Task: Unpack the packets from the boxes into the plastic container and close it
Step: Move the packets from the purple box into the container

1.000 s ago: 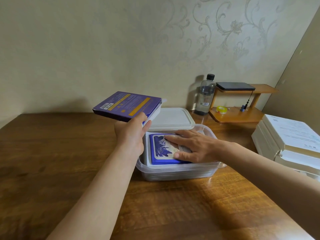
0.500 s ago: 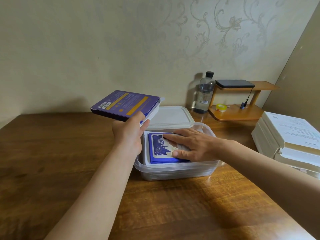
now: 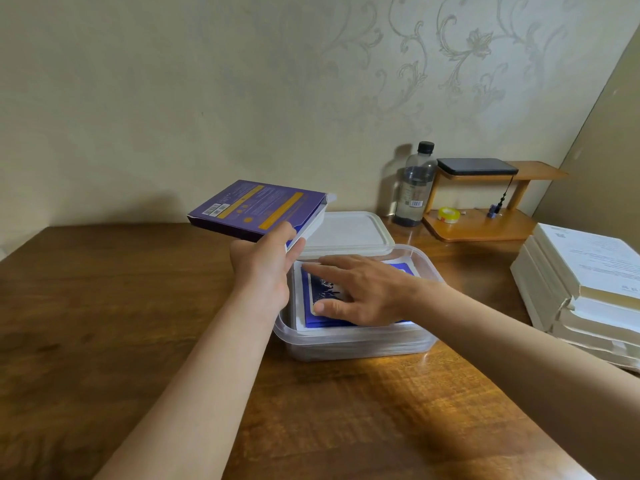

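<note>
Two hands work over a wooden table [image 3: 104, 323]. At the left, the left hand [image 3: 263, 268] grips the near corner of a flat purple box [image 3: 258, 211], fingers curled beneath and thumb on top. It holds the box in the air with the open end toward the right, and I cannot tell whether any packets remain inside. Just behind the container, the white lid [image 3: 346, 233] lies flat on the table, so closing is not yet done. A stack of blue-and-white packets [image 3: 322, 296] already lies in the clear plastic container [image 3: 360, 348], though its depth is hidden. The right hand [image 3: 367, 292] rests flat on the top packet, fingers straight and slightly spread, pressing it down. By this I judge the unpacking well along, with setting the box aside and fitting the lid left to do. At far right a pile of white books or boxes [image 3: 581, 289] is cut off by the frame and may be more to unpack.
</note>
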